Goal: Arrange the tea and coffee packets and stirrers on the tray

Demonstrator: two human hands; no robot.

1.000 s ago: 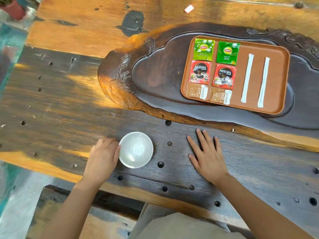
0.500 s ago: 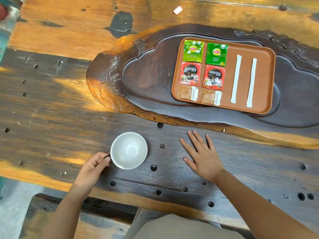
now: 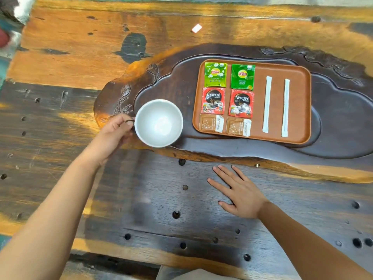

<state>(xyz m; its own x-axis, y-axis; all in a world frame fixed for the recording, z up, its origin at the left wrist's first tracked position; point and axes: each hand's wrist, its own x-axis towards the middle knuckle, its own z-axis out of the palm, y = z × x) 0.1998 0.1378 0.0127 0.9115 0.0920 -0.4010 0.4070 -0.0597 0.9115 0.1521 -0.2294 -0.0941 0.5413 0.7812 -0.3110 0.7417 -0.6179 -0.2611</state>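
Note:
A brown tray (image 3: 302,110) lies in the dark carved wooden basin (image 3: 181,81). On its left half, two green Lipton tea packets (image 3: 215,74) sit at the back, two red Nescafe coffee packets (image 3: 213,100) in the middle, and two brown sugar packets (image 3: 211,123) in front. Two white wrapped stirrers (image 3: 266,104) lie side by side on its right half. My left hand (image 3: 115,131) pinches the handle of an empty white cup (image 3: 158,123), held over the basin's left part, just left of the tray. My right hand (image 3: 239,191) rests flat on the table, fingers spread.
The wooden table (image 3: 141,199) has several round holes across its dark front boards. A small white scrap (image 3: 196,28) lies on the orange boards behind the basin. The table's front edge runs along the bottom of the view.
My left hand took the white cup by its handle and carried it from the table's front up and right over the basin, next to the tray. My right hand stayed flat.

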